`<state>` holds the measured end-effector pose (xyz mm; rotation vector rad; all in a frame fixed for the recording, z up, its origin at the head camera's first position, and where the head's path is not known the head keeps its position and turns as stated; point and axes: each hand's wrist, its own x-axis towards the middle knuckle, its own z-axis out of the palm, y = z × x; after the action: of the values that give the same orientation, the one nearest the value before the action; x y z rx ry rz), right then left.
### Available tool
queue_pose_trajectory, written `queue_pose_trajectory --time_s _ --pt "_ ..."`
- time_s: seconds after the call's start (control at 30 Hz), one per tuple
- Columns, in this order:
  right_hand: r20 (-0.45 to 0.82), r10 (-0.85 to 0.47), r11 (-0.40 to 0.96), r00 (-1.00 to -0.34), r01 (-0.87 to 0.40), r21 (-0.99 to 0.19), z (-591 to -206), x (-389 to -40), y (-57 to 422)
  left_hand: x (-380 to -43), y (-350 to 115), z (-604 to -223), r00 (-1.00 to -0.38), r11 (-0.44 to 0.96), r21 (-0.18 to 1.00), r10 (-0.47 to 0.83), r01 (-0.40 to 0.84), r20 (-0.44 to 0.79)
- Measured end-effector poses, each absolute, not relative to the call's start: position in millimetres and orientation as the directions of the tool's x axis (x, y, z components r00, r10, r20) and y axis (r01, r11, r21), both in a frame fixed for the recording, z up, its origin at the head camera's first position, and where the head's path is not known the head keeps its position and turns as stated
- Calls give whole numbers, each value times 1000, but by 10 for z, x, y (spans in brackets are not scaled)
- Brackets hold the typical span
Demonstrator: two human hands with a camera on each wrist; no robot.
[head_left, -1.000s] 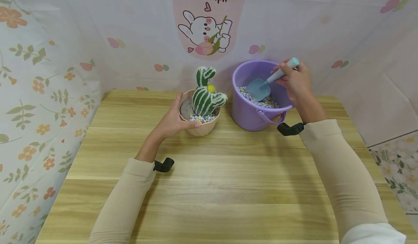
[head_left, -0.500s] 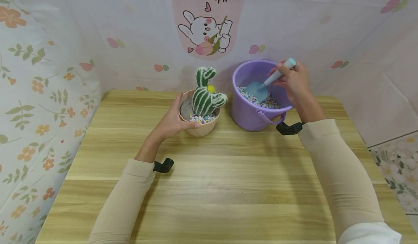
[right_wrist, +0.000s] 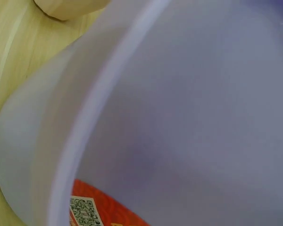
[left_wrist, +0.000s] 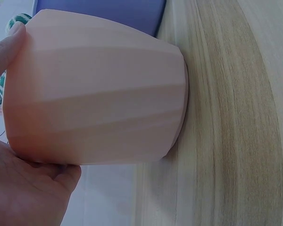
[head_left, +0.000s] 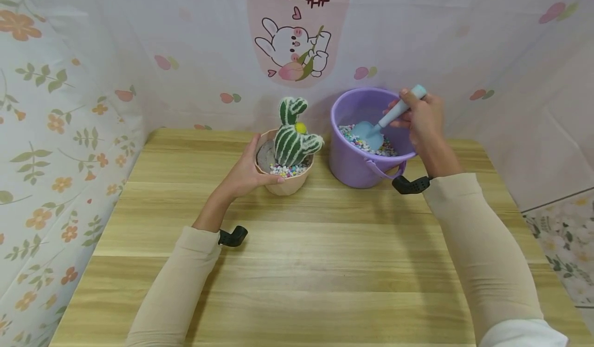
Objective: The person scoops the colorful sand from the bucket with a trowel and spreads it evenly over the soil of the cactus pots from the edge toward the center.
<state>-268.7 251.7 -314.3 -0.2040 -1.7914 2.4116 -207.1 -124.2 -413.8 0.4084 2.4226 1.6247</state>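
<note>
Side by side at the far edge!

Here's your wooden table (head_left: 315,264), light grain running left to right, and look up by that far edge: your peach pot (head_left: 289,184) stands just left of its middle, your purple bucket (head_left: 350,165) just right, the two close but not touching.

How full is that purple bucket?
Partly full: in the head view, multicoloured pebbles lie inside the purple bucket without reaching its top. How deep they go, I cannot tell.
</note>
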Motion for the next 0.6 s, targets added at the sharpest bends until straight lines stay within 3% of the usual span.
queue_pose_trajectory --time_s 0.33,0.6 --pt "-95 210 -307 -973 26 -951 -3165 -2700 2518 -1944 -1206 -3878 -932 343 933 361 113 -19" --pt "-156 231 -316 -960 78 -945 -3144 -2717 2508 -2119 -1266 -4136 -928 323 936 374 143 13"
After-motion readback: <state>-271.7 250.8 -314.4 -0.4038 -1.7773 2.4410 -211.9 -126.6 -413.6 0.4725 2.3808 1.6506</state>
